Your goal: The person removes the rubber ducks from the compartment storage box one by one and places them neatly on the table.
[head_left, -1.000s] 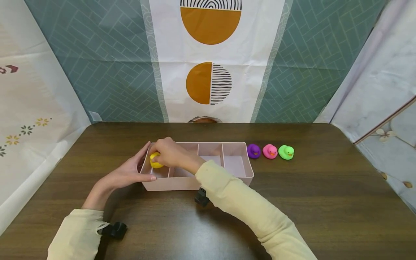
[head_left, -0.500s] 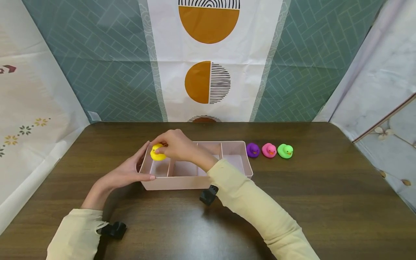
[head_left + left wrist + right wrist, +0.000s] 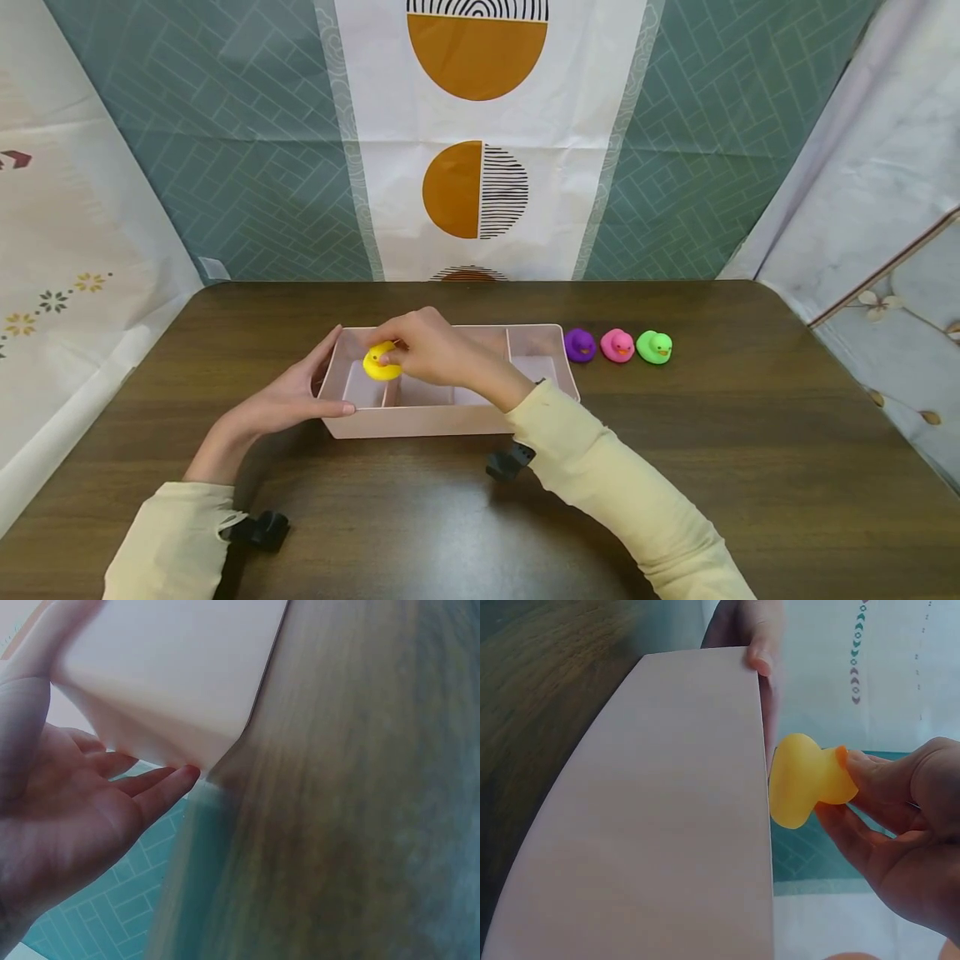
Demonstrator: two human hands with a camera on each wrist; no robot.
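A pink divided box [image 3: 420, 423] with several compartments stands on the table. My left hand [image 3: 288, 396] grips its left end, thumb along the front wall. In the left wrist view, the fingers [image 3: 169, 791] touch the box's end wall. My right hand [image 3: 442, 354] pinches a yellow rubber duck [image 3: 381, 362] over the left part of the box. From the right wrist, the yellow duck [image 3: 796, 780] appears above the rim, held between thumb and fingers. The right hand and forearm hide part of the middle compartments.
To the right of the box sit a purple duck [image 3: 580, 345], a pink duck [image 3: 618, 345] and a green duck [image 3: 654, 347] in a row. The brown wooden table [image 3: 375, 517] stretches ahead to a patterned cloth backdrop [image 3: 277, 167].
My right hand has lifted the yellow duck up from the box's left compartment and moved it slightly right. The left hand stays at the box's left end.
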